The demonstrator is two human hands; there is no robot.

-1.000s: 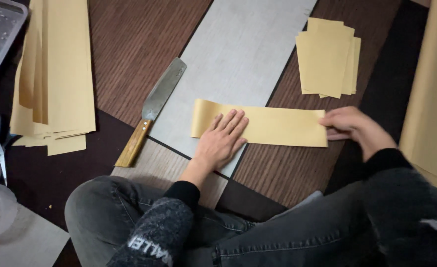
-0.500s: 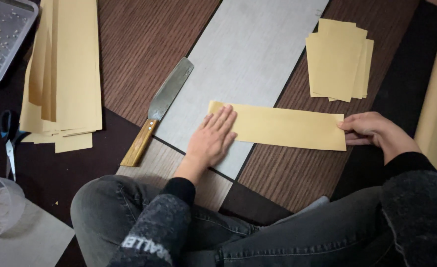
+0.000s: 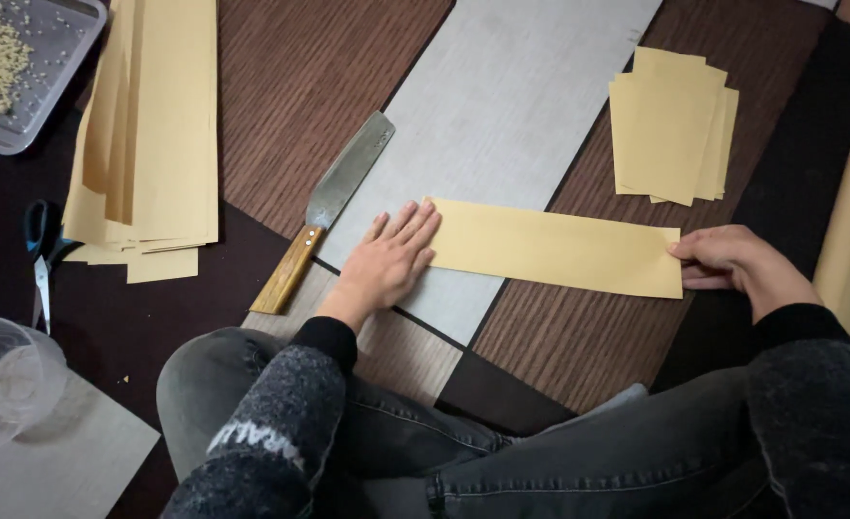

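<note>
- The left hand (image 3: pixel 387 261) lies flat, fingers together and stretched out, pressing down the left end of a long tan paper strip (image 3: pixel 555 248) on the surface.
- The right hand (image 3: pixel 733 264) is at the strip's right end, at 3 o'clock from the left hand, fingers (image 3: pixel 687 248) curled and closed on the edge of the paper.
- The strip lies almost level across the grey panel (image 3: pixel 502 115) and the dark wood-grain board (image 3: pixel 579 336), tilted slightly down to the right, flat with no fold showing.
- A knife with a broad blade and wooden handle (image 3: pixel 324 207) lies just beside the left hand at about 10 o'clock, untouched, blade pointing to 1 o'clock.
- A small stack of cut tan pieces (image 3: pixel 670 125) sits at 12 o'clock from the right hand, apart from the strip.
- A pile of long tan sheets (image 3: pixel 151 144) lies well apart at 9 o'clock, with scissors (image 3: pixel 40 259) beside it, a tray of grain (image 3: pixel 50 106) beyond, and a clear plastic cup (image 3: pixel 2 384) at 7 o'clock.
- As I judge it, the step in hand is laying the strip out flat and holding it taut at both ends.
- The next move seems to call for keeping one end pinned so the paper does not slide, while a hand is freed for folding or for the knife.
</note>
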